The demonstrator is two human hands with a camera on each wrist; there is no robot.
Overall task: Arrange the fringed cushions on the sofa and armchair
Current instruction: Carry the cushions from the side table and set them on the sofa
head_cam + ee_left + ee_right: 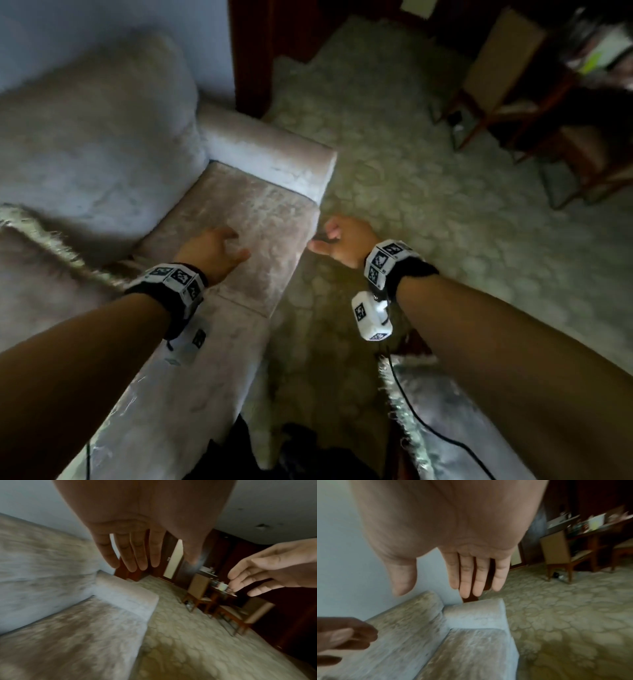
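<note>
A pale velvet sofa [239, 212] fills the left of the head view, its right armrest [270, 147] toward the room. One fringed cushion [44, 260] lies on the seat at the far left, its fringe edge showing. Another fringed cushion [445, 421] sits low at the bottom right under my right forearm. My left hand [219, 248] hovers over the seat with relaxed fingers, holding nothing; its fingers [135, 553] hang straight. My right hand [337, 241] hangs over the carpet beside the sofa's front corner, also empty, fingers [479, 577] straight.
Patterned cream carpet [411, 192] covers the floor to the right of the sofa. Wooden chairs [507, 78] and a cluttered table [599, 526] stand at the far right. A dark wooden door frame [253, 51] rises behind the armrest. A black cable [428, 425] runs across the lower cushion.
</note>
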